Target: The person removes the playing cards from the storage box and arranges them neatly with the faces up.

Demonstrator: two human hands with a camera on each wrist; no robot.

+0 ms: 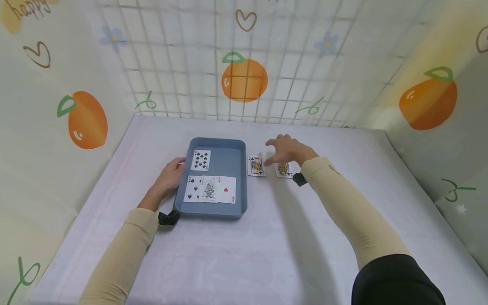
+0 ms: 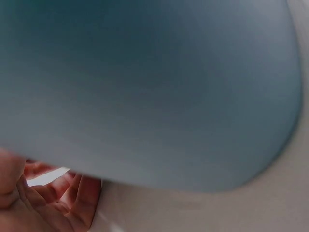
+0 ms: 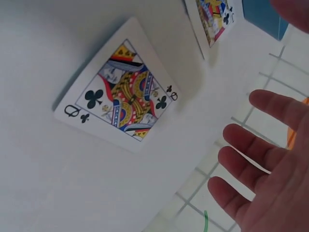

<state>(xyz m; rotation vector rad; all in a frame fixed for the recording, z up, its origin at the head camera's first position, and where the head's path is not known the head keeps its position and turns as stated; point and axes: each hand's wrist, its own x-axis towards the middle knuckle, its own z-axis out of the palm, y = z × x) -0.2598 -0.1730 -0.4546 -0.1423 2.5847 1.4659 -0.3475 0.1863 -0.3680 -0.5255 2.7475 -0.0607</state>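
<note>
My left hand (image 1: 170,177) is at the left side of the blue-grey tray (image 1: 213,212), fingertips right at its rim; in the left wrist view its loosely bent fingers (image 2: 87,198) show below the tray wall. Over the table right of the tray, my right hand (image 1: 287,150) is spread with nothing in it. A queen of clubs (image 3: 128,94) lies face up below it, partly covered by the hand in the head view. Between that card and the tray lies a jack of clubs (image 1: 256,166), near the right thumb.
Inside the tray, a spade card (image 1: 200,160) lies at the upper left. Along its lower part, another spade card (image 1: 192,188), a joker (image 1: 209,189) and an ace of hearts (image 1: 227,189) overlap in a row. A patterned cloth (image 1: 244,108) hangs behind the table (image 1: 236,254).
</note>
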